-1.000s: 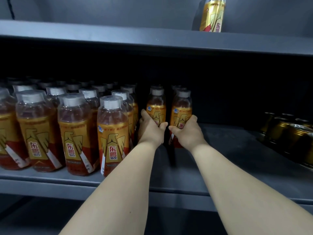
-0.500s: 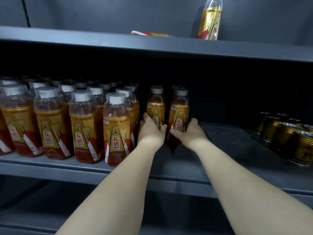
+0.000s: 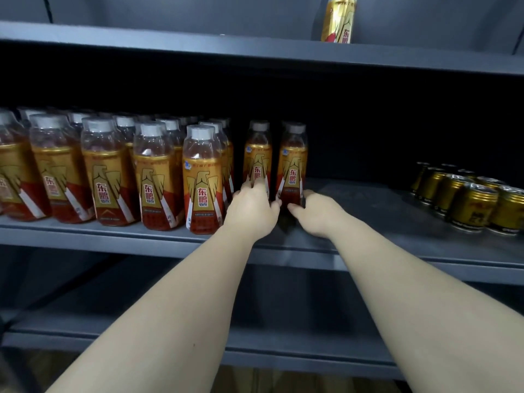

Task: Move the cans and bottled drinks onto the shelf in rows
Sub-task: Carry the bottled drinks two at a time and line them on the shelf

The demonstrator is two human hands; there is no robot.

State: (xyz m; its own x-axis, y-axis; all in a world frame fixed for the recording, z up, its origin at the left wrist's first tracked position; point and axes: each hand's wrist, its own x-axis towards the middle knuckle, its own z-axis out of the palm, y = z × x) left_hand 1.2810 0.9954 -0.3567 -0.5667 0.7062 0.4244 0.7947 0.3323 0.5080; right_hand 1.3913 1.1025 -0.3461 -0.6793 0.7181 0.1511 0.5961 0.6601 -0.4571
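Two orange-labelled drink bottles stand side by side on the dark middle shelf (image 3: 354, 251), just right of the packed rows. My left hand (image 3: 252, 211) holds the left bottle (image 3: 258, 163) low down, with its fingers over the label and its thumb on the right side. My right hand (image 3: 314, 212) grips the base of the right bottle (image 3: 292, 165) between thumb and fingers. Both bottles are upright with their bases hidden behind my hands. Several rows of matching bottles (image 3: 201, 180) fill the shelf's left half.
Several gold cans (image 3: 470, 205) are grouped at the shelf's right end, with bare shelf between them and the two bottles. One more bottle (image 3: 338, 21) stands on the upper shelf (image 3: 255, 52). A lower shelf (image 3: 283, 330) runs beneath my forearms.
My hands have slid lower on the two bottles, from the labels towards the bases. The view has shifted right and back, so the cans show more fully.
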